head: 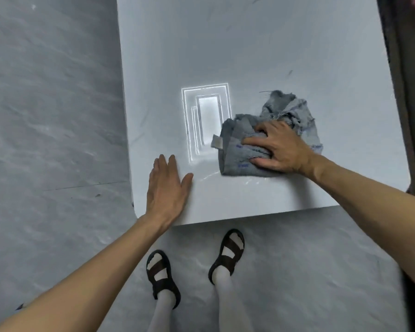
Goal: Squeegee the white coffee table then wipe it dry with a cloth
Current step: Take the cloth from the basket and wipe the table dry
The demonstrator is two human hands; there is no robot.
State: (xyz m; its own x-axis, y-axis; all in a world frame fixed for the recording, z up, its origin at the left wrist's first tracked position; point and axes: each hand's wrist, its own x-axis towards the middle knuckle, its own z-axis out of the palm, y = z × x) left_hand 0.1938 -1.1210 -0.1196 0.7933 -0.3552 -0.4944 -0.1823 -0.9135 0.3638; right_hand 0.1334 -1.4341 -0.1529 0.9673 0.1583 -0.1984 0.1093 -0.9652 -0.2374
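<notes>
The white coffee table (249, 49) fills the upper middle of the head view, glossy, with a ceiling light reflected in it. A crumpled grey cloth (240, 149) with a frayed edge lies on the table near its front right. My right hand (279, 148) lies on top of the cloth, its fingers curled into the fabric and gripping it against the tabletop. My left hand (165, 188) rests flat on the table near the front left corner, fingers straight and together. Thin wet streaks show on the surface just in front of the cloth. No squeegee is in view.
Grey marbled floor (50, 121) surrounds the table on the left and in front. My feet in dark sandals (162, 276) stand just before the table's front edge. A dark piece of furniture (410, 92) runs along the table's right side.
</notes>
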